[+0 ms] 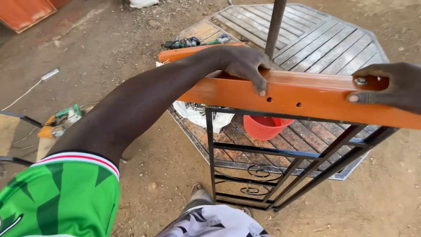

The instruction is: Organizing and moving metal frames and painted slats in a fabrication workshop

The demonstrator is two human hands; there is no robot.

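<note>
An orange wooden plank (pixel 307 98) with two small holes in its front face lies across the top of a black metal frame (pixel 263 175). My left hand (pixel 245 66) reaches over the plank near its middle, with the fingers curled down the front face. My right hand (pixel 390 85) grips the plank further right, thumb on the front. A silver bolt head (pixel 360 80) sits in the plank's top by my right fingers.
An octagonal slatted tabletop (pixel 333 44) lies on the dirt behind the frame, with a red bucket (pixel 265 127), a white bag (pixel 197 115) and tools (pixel 188 42) on it. A grey pole (pixel 275 26) rises behind the plank. A green power tool (pixel 66 116) lies at the left.
</note>
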